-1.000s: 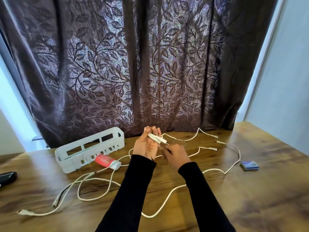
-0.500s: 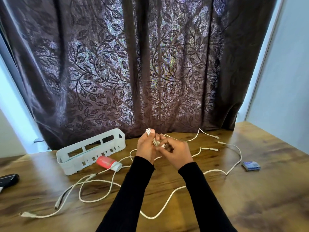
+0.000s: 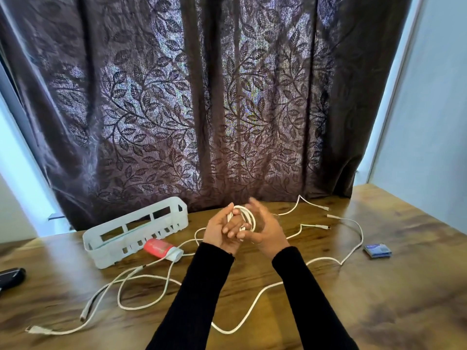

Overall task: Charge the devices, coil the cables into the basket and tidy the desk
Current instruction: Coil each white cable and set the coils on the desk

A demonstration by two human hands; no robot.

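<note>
Daylight glows through the curtain (image 3: 202,109) (grainy there); sheen on the desk (image 3: 379,299); corners bend and blur.

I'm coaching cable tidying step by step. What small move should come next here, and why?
Probably wind one more loop: the left hand holds a small white coil, the right hand is beside it, and much of the white cable lies loose on the desk, outside the basket.

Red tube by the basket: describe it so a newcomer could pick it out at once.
On the wooden desk, find the white slotted plastic basket at the back left, before the dark leaf-patterned curtain. The small red squeeze tube with a white cap lies on its side against the basket's front right corner. It is the only red item; the white cables around it are thin cords.
</note>
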